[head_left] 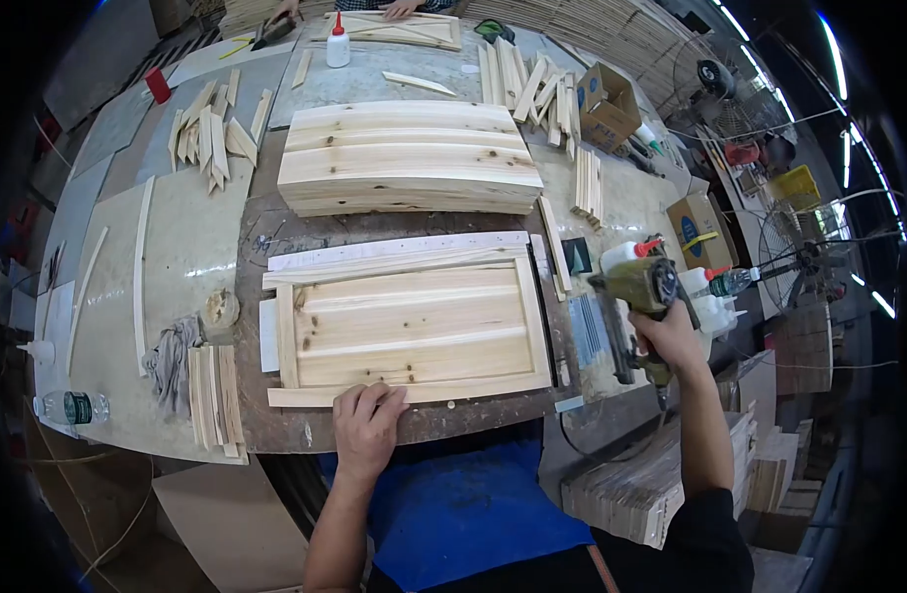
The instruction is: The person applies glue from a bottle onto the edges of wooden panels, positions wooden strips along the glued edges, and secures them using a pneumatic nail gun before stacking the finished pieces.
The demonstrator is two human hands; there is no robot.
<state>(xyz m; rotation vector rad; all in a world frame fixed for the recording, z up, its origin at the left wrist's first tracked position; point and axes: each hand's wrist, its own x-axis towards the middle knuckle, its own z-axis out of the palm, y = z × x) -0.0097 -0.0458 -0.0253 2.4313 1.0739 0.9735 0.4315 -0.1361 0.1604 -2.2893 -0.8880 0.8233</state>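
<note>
left hand (pixel 367 425) on framed panel (pixel 414 324), long axis side-to-side

A clear plastic bottle (pixel 73 407) lies on its side at the table's left edge, a small white bottle (pixel 40 351) near it; a crumpled grey rag (pixel 173 361) sits between a round pale container (pixel 219 310) and that edge, just beside a row of wood strips (pixel 214 400); farther back are a heap of short wood pieces (pixel 212 138), a red cylinder (pixel 158 86) and an upright white bottle with a red cap (pixel 339 49); on the right stand an open cardboard box (pixel 611 107) and a second carton (pixel 698 232), with a yellow basket (pixel 797 187) beyond; bright tube lights (pixel 835 57) run overhead; a stack of boards (pixel 626 494) rests below the table.
</note>
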